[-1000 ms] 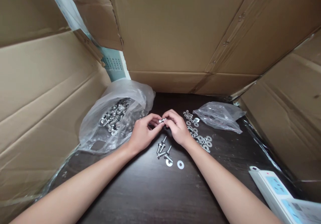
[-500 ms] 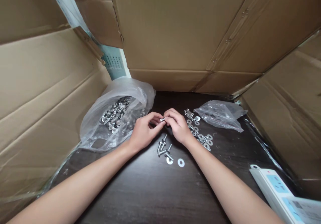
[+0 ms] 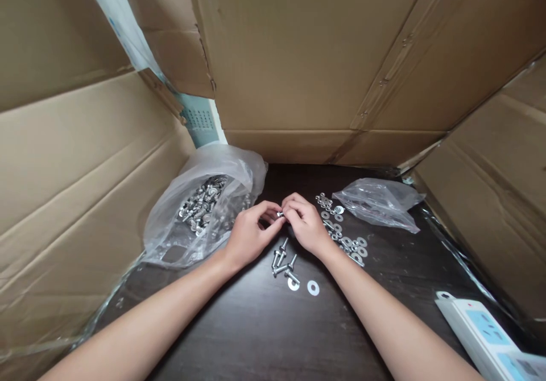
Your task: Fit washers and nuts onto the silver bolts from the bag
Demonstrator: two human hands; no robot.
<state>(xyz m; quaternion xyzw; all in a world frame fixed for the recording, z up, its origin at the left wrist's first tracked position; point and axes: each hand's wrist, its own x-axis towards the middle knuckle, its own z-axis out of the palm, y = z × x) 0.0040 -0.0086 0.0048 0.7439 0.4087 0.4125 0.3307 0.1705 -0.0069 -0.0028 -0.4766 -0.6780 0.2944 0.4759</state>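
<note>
Though small, a bolt between left hand and right hand, fingertips narrow around it.

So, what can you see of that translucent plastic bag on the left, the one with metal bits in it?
The translucent, whitish plastic bag lies on the dark brown table, its thin-looking film crumpled and bulging up behind an open mouth. Inside sits a heap of small silvery metal hardware, bolts among it. The brown cardboard wall stands close; contact there is unclear. The bare left hand beside it isn't gripping it.
</note>
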